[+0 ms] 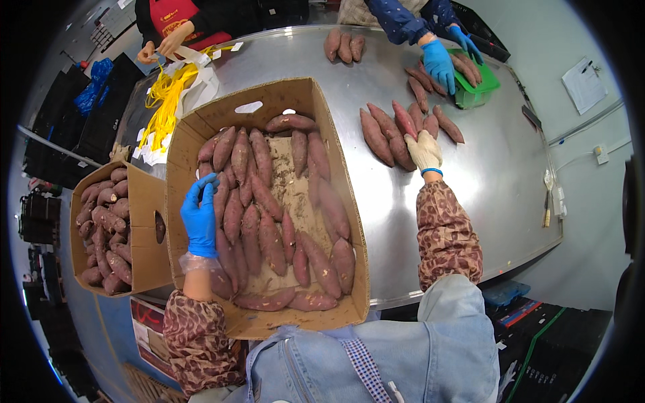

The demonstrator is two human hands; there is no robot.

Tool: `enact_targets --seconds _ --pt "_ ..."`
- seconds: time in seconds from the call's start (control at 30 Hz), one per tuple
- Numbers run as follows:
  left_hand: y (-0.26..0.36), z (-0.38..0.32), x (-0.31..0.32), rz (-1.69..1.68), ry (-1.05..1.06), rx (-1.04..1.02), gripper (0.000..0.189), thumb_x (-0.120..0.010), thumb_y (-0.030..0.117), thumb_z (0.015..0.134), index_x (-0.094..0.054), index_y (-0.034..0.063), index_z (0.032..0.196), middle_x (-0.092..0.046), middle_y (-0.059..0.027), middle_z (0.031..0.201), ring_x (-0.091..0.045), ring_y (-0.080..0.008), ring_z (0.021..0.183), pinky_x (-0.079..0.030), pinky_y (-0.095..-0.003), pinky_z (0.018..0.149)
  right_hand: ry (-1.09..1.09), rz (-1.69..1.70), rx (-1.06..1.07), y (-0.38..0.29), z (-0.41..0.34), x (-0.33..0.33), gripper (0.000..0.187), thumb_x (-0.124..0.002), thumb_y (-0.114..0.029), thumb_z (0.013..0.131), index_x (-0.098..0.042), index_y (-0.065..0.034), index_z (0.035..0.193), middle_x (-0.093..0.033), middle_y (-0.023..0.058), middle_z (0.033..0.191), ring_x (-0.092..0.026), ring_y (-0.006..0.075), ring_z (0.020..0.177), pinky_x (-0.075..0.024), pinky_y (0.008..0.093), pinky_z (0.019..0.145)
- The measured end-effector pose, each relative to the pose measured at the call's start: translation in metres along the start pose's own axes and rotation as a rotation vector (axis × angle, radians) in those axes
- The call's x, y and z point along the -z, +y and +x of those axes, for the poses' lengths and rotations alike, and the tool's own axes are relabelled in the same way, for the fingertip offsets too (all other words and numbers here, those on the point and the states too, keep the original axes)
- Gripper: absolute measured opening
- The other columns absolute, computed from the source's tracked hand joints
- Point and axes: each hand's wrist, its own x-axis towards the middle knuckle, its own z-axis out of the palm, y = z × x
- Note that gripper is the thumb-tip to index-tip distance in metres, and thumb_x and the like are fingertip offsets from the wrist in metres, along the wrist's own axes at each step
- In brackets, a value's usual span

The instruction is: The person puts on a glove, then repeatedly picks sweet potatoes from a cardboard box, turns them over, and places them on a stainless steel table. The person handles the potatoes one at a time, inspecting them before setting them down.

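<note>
My left hand point(200, 216), in a blue glove, is over the left side of a large cardboard box point(345, 176) of sweet potatoes point(272, 242). Its fingertips are at one of the roots; whether they grip it cannot be told. My right hand point(425, 151), in a cream knitted glove with a blue band at the wrist, reaches over the metal table point(383, 221). Its fingers are at the lower end of a redder sweet potato point(404, 120), within a group of several others. A longer sweet potato point(374, 137) lies to the left of that hand.
A co-worker's blue-gloved hand point(438, 65) is by a green plastic container point(476, 93) holding sweet potatoes. Three sweet potatoes point(344, 48) lie at the far edge. Another person's hands point(174, 41) are above yellow straps point(174, 95). A smaller full box point(146, 231) stands at left.
</note>
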Motion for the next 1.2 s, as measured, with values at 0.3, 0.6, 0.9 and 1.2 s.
enact_targets --seconds 0.3,0.6,0.9,1.2 --pt "-0.014 0.005 0.008 0.089 0.045 -0.052 0.02 -0.06 0.006 0.098 -0.07 0.0027 0.114 -0.072 -0.0086 0.106 -0.069 -0.016 0.096 -0.054 -0.0285 0.086 0.344 0.169 0.408 -0.077 -0.036 0.052 0.056 -0.065 -0.042 0.087 -0.058 -0.0036 0.127 -0.062 0.0192 0.123 -0.057 0.0359 0.117 -0.0453 0.0446 0.101" --pt "0.006 0.003 0.006 0.269 0.087 -0.202 0.018 -0.065 0.012 0.096 -0.072 0.0064 0.111 -0.073 -0.0084 0.099 -0.069 -0.0149 0.09 -0.054 -0.0291 0.082 0.265 0.184 1.109 -0.253 -0.076 0.07 0.048 -0.065 -0.039 0.086 -0.06 -0.0031 0.118 -0.066 0.0208 0.109 -0.064 0.037 0.102 -0.0517 0.0468 0.087" --pt "-0.014 0.006 -0.011 0.421 -0.017 -0.153 0.018 -0.057 0.027 0.093 -0.069 0.0127 0.091 -0.068 -0.0165 0.089 -0.065 -0.0363 0.082 -0.052 -0.0465 0.073 -0.418 -0.365 0.807 -0.297 -0.024 -0.045 0.073 -0.067 -0.043 0.074 -0.053 -0.0092 0.137 -0.061 0.025 0.129 -0.06 0.0391 0.118 -0.0483 0.0453 0.102" --pt "-0.011 0.013 -0.023 0.428 -0.069 -0.186 0.023 -0.057 0.032 0.092 -0.07 0.013 0.092 -0.069 -0.0164 0.091 -0.064 -0.0377 0.08 -0.051 -0.0479 0.073 -0.373 -0.554 0.655 -0.286 -0.027 -0.063 0.061 -0.07 -0.035 0.067 -0.069 0.0023 0.116 -0.059 0.0293 0.129 -0.057 0.0397 0.123 -0.0464 0.0422 0.105"
